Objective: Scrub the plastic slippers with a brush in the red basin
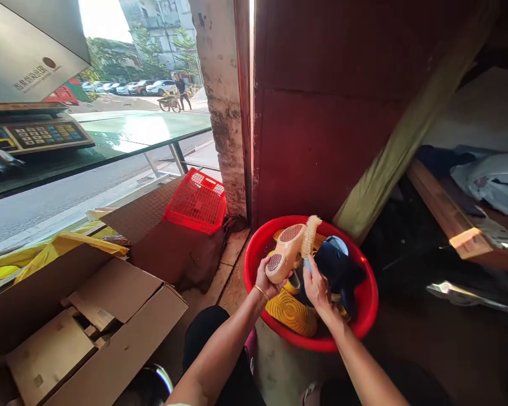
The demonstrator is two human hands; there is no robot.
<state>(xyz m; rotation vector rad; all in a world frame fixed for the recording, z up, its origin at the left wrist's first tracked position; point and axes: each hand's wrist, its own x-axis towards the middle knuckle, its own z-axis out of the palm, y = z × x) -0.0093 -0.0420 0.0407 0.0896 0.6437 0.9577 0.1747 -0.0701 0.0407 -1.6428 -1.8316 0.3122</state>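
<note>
My left hand [270,280] grips a tan clog-like shoe [285,254] by one end, its patterned sole facing up. Closed around the blue handle of a brush [309,239] is my right hand [319,285]; the pale bristles stand beside the shoe's edge, and I cannot tell if they touch it. Both hands are over a red basin [371,299]. Inside it lie a yellow shoe [294,312] with a ringed sole and dark navy footwear [341,273], partly hidden by my right hand.
An open cardboard box [152,316] stands at the left, with a red plastic crate [197,200] behind it. A glass-topped counter [152,127] holds a weighing scale [46,134]. A dark red door [322,141] rises behind the basin. At right juts a wooden beam [452,220].
</note>
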